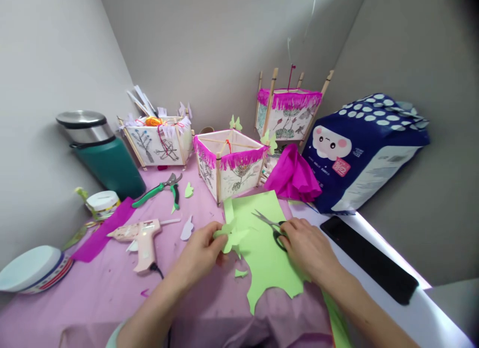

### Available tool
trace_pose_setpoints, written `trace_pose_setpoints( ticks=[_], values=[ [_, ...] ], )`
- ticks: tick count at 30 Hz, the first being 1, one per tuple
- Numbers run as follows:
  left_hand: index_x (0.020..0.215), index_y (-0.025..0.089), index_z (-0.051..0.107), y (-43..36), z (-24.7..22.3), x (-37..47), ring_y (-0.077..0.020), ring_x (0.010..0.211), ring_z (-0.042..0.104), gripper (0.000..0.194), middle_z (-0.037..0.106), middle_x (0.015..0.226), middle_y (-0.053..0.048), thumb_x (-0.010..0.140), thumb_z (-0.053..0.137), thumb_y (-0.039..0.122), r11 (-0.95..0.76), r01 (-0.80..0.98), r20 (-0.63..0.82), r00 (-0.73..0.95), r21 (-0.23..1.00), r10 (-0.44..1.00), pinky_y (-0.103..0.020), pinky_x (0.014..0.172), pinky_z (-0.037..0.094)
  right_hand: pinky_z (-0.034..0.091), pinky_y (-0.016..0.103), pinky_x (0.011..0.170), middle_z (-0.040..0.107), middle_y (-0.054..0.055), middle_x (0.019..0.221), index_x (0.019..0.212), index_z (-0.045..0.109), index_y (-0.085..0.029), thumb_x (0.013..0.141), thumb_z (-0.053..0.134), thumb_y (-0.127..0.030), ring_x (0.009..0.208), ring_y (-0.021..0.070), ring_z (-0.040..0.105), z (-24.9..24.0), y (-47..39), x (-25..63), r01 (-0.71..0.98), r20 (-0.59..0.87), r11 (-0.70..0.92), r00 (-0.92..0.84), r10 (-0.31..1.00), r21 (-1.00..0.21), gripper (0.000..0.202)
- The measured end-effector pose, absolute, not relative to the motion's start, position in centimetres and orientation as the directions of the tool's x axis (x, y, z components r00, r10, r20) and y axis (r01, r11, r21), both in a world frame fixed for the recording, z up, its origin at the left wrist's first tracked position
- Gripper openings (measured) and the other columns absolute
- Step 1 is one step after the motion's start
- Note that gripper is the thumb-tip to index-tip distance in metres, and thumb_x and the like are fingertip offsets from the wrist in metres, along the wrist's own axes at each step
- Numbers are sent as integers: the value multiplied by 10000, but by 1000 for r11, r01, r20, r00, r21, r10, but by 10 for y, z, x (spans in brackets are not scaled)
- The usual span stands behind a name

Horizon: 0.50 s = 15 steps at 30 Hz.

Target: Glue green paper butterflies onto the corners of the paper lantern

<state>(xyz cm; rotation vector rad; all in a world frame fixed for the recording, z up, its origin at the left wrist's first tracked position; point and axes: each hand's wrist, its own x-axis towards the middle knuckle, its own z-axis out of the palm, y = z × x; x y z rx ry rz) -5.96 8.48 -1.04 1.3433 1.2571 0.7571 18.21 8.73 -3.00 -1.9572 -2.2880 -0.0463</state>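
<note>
My left hand [204, 245] pinches a light green paper butterfly cutout [232, 235] between thumb and fingers. To the right, my right hand [305, 243] has its fingers curled at the black handles of a pair of scissors [266, 219]. The slightly parted blades point to the upper left, over a large sheet of light green paper [271, 273] with a ragged cut lower edge. A small green scrap [241, 273] lies beside that sheet. Just beyond stands a lantern [228, 163] with drawn panels, magenta fringe and green butterflies at its corners.
Left on the pink tablecloth are a glue gun [144, 238], green-handled pruners [160, 189], a bowl [35, 269] and a green flask [107, 158]. Two more lanterns [160, 143] stand behind. Magenta crepe paper [294, 175], a blue package [359, 153] and a black phone [368, 258] sit right.
</note>
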Motion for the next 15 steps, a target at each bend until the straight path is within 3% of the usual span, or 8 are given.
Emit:
trace_pose_setpoints(
  ticks=[2,4,6,8,12,15],
  values=[
    [770,192,488,79,-8,-52,-136,496,543,204,540,545,35,795,539,388,220,81,-233,261,972,937,-262,535,456,405,402,792,631,126,924,840,662,-160,839,571,-212,926,286,554,-21,81,183,966,180,171,-136,974,-192,105],
    [845,189,482,71,-6,-42,-118,457,517,243,532,542,49,781,579,402,267,-66,-236,298,961,925,-257,511,463,424,371,809,626,95,984,944,648,-181,839,591,-265,923,244,565,-11,71,177,833,186,257,-188,964,-490,145],
    [904,193,465,63,-8,-32,-107,423,494,301,534,542,56,764,618,410,333,-172,-255,360,927,897,-251,472,460,458,316,762,627,50,989,1005,621,-210,806,635,-312,848,190,590,-5,60,163,562,121,240,-241,963,-791,225],
    [897,193,457,56,-11,-22,-100,391,472,327,530,528,59,749,642,418,384,-223,-267,422,896,866,-241,427,448,475,288,705,643,13,879,981,603,-216,779,652,-323,757,165,611,-5,51,148,285,49,120,-242,969,-951,234],
    [828,177,474,47,-17,-16,-104,383,487,357,571,577,22,784,573,517,408,-258,-266,447,876,854,-253,402,453,459,263,565,569,-67,559,924,527,-224,848,552,-373,514,143,597,-16,41,126,-135,-9,-47,-270,963,-990,169],
    [829,151,517,43,-18,-20,-129,422,547,473,607,601,-19,818,451,619,369,-178,-265,430,912,863,-271,442,478,429,232,546,532,-74,550,856,521,-207,824,600,-349,518,122,574,-22,39,121,-176,9,-24,-185,983,-984,165]
  ],
)
